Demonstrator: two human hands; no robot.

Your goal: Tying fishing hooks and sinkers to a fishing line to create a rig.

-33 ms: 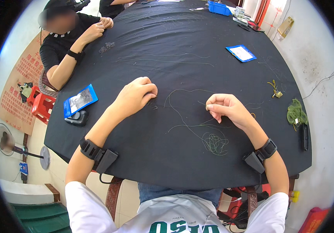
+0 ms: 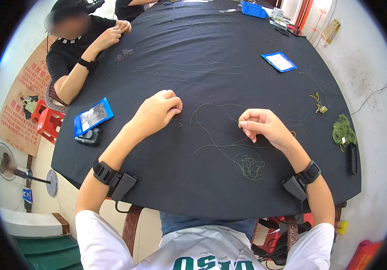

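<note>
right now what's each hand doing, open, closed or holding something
Left hand: fingers curled beside small dark pieces; cannot tell whether it holds one.
Right hand: closed, pinching a thin line.

Head view: one wide fisheye, left of a side-by-side pair, head-worn. Aim: down and forward across the tabletop point(image 2: 180, 168). Range: near; left hand point(image 2: 161, 109) and right hand point(image 2: 262, 126) at mid-frame, wearer's shirt point(image 2: 202, 243) at lower edge. Edges bowed; corners dark.
</note>
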